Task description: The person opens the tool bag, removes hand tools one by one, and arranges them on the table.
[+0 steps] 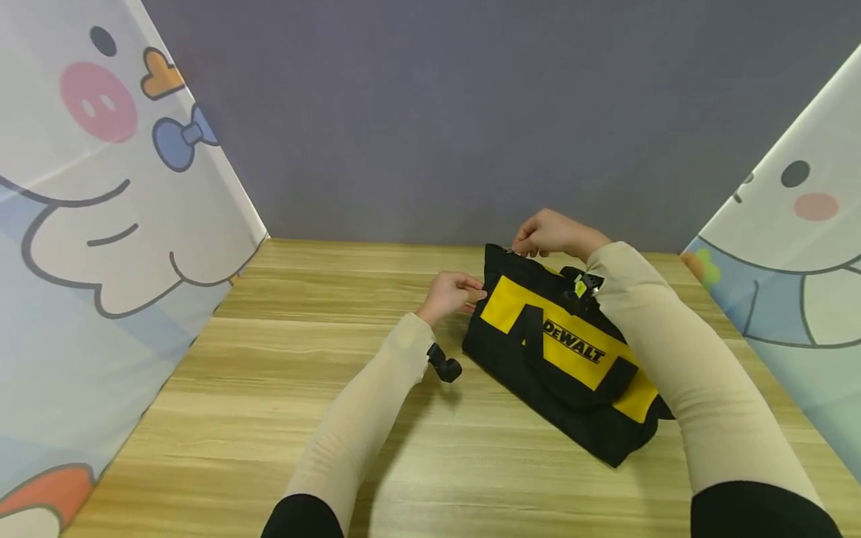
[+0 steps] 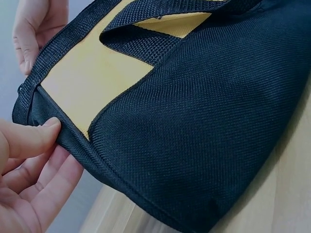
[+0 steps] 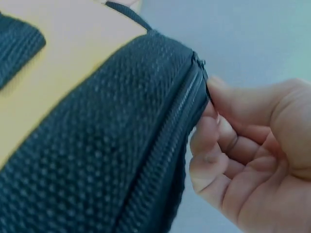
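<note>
A black and yellow DeWalt tool bag (image 1: 501, 359) sits at an angle on the wooden table, a bit right of centre. At its left end, my left hand (image 1: 449, 297) pinches the black fabric edge between thumb and fingers, which the left wrist view shows up close. My right hand (image 1: 553, 232) is at the upper left corner of the bag. There its thumb and curled fingers pinch the small zipper pull (image 3: 209, 92), partly hidden by the fingertips. The zipper (image 3: 165, 131) runs along the bag's top edge, and its teeth look closed in the right wrist view.
Black webbing handles (image 1: 534, 336) hang loose over the bag's yellow front panel. The wooden table (image 1: 269, 388) extends to the left and front. A grey panel (image 1: 430, 119) stands behind, with cartoon-printed sheets (image 1: 107, 246) at both sides.
</note>
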Tool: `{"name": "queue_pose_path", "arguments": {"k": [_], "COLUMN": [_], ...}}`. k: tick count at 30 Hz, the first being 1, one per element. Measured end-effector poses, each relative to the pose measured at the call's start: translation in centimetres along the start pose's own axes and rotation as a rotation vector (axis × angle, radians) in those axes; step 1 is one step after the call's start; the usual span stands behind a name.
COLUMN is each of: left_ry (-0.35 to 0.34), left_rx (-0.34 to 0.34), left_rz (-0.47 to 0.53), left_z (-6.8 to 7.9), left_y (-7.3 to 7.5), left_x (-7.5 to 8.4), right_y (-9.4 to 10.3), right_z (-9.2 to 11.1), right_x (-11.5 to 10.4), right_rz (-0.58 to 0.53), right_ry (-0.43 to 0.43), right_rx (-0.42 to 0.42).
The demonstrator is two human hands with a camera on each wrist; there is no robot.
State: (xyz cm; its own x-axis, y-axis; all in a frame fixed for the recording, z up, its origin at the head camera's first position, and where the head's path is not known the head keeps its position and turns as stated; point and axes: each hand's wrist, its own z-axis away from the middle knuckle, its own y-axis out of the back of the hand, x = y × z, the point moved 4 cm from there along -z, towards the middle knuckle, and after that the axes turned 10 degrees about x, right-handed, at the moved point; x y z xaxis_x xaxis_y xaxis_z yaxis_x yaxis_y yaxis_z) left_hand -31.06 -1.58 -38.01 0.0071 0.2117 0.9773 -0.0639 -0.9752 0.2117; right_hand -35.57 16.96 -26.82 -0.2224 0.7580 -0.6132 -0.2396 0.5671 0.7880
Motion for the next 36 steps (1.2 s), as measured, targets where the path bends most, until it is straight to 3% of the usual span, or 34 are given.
{"name": "queue_pose_path", "arguments": {"k": [10,26,36], "left_ry": [-0.001,0.043,0.0], "left_rx": [0.036,0.055,0.075], "left_rz": [0.006,0.053,-0.004], "left_z": [-0.2,-0.6,-1.3], "left_y": [-0.1,0.8,1.4], "left_x": [0.1,0.4,0.4], "right_y": [0.4,1.8,2.3], "right_z": [0.8,2.1,3.2], "right_x": [-0.7,-0.3,1.2], "right_rz": [-0.055,-0.022,0.0], "right_ry": [-0.05,0.009,0.008], "right_rx": [0.022,-0.034,-0.056]}}
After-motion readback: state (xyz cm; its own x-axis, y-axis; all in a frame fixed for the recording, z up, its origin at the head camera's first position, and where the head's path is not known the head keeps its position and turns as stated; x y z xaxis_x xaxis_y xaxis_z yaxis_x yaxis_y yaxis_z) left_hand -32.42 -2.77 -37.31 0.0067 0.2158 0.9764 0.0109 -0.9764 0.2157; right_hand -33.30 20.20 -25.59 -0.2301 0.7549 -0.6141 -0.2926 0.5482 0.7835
